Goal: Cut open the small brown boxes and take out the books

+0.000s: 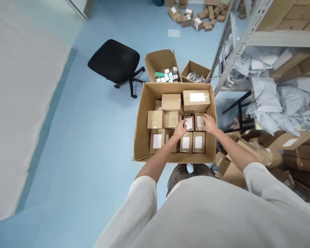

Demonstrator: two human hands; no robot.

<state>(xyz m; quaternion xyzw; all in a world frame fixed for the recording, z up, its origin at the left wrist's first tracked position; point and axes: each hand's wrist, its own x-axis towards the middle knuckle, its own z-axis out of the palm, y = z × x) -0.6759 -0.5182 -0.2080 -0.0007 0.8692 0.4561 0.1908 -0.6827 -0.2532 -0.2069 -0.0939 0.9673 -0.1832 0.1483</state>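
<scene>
A large open carton (pixel 138 137) in front of me holds several small brown boxes, some with white labels. My left hand (pixel 180 129) is closed at the left edge of a small labelled box (pixel 188 123) in the middle of the carton; what its fingers hold, if anything, is too small to make out. At the right, my right hand (pixel 209 124) has its fingers bent over another labelled box (pixel 199 122), touching its right side. Two more labelled boxes (pixel 186 142) (pixel 198 142) lie just below. A wider box with a label (pixel 196 100) lies at the back right.
Behind the carton stand two smaller open cartons (pixel 158 58) (pixel 193 65). A black chair (pixel 115 60) is at the left back. Metal shelving (pixel 237 51) with grey bags (pixel 268 96) rises at the right, above piled cartons (pixel 250 151). Small boxes (pixel 197 23) lie on the far floor.
</scene>
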